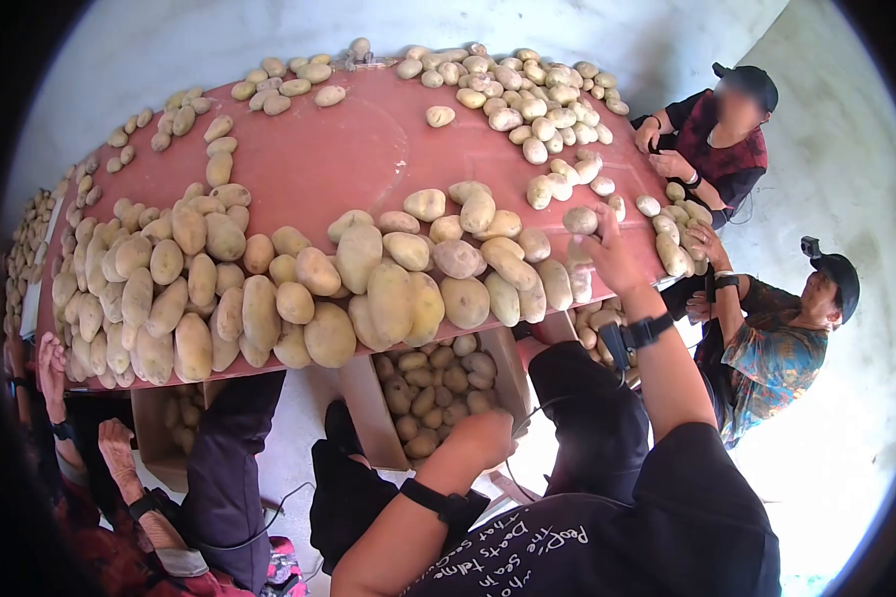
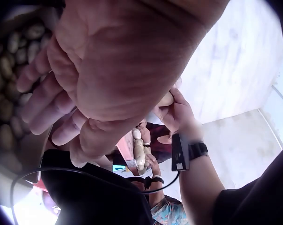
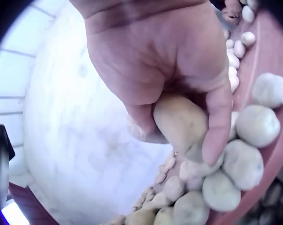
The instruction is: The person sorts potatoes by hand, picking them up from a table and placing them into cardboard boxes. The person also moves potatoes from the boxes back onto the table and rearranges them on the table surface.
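Note:
My right hand (image 1: 617, 261) reaches over the near right edge of the red table (image 1: 348, 149) and grips a potato (image 1: 579, 221) between thumb and fingers. In the right wrist view this potato (image 3: 181, 123) sits under the palm, just above other potatoes (image 3: 244, 164) lined along the table's rim. My left hand (image 1: 483, 438) hangs below the table edge, over a cardboard box (image 1: 513, 383) of potatoes. Its palm and loosely bent fingers (image 2: 47, 101) show in the left wrist view, with nothing in them; the boxed potatoes (image 2: 5, 93) lie beyond.
A thick heap of potatoes (image 1: 169, 259) covers the table's near left side, and another pile (image 1: 538, 99) lies at the far right. Two people sit at the right end, one with a hand (image 1: 707, 244) at potatoes there. Another person's hand (image 1: 119, 458) is at left.

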Tool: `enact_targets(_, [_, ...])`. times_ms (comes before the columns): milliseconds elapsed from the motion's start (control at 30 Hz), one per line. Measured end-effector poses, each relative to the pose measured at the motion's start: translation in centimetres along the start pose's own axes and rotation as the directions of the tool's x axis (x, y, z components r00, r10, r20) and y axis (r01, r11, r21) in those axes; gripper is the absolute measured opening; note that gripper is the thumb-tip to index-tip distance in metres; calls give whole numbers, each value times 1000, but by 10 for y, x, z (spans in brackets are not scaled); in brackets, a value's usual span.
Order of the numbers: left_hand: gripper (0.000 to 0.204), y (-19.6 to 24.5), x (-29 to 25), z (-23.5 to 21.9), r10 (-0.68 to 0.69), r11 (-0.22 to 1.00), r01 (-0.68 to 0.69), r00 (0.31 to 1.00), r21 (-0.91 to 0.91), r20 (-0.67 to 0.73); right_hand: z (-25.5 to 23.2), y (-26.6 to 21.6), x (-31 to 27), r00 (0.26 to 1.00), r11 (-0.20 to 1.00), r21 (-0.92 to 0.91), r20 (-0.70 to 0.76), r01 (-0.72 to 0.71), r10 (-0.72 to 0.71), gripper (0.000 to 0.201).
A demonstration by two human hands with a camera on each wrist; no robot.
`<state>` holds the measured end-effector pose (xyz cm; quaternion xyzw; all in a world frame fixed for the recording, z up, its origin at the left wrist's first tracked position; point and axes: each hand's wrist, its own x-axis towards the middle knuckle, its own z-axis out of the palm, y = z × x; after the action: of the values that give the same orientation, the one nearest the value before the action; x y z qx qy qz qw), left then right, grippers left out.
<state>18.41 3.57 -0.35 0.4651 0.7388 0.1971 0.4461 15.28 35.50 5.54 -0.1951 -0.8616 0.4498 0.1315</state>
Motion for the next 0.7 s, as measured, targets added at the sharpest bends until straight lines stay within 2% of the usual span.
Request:
enact_targets(33, [29,0,-1,-2,2,1000,-2,1000,13,-9,2,3,9,999,994,-109,-45,-23,19,50])
enact_targets(133, [28,-1,-1,-4,0,1000,1,999,19,-42,8,4,26,991,974,-184,-40,-132,127,52])
enact_targets(233, [34,-6,1,-4,-8,1000,8,1000,-2,-17,11,-7,43,966,966,-23,35,-256,257,54])
enact_targets(333, [33,-7,0,-3,-20,1000,19,999,-11,-48,15,25,70,970,934,-356,233,26,62,53])
enact_targets(433, [32,-4,-3,-10,-30,1000,30,999,-1,-30,28,14,83,956,932,-336,199,-138,214,53])
enact_targets(533, [25,-6,-3,-5,-12,1000,12,993,-6,-121,41,-4,79,986,896,-440,111,-68,129,50])
enact_targets(633, [23,-10,0,-1,-7,1000,6,992,-9,-122,54,0,80,994,722,-691,54,-34,98,46])
enact_targets(700, [23,-10,-2,0,0,1000,-2,989,-13,-149,53,1,79,994,735,-677,50,-36,95,43])
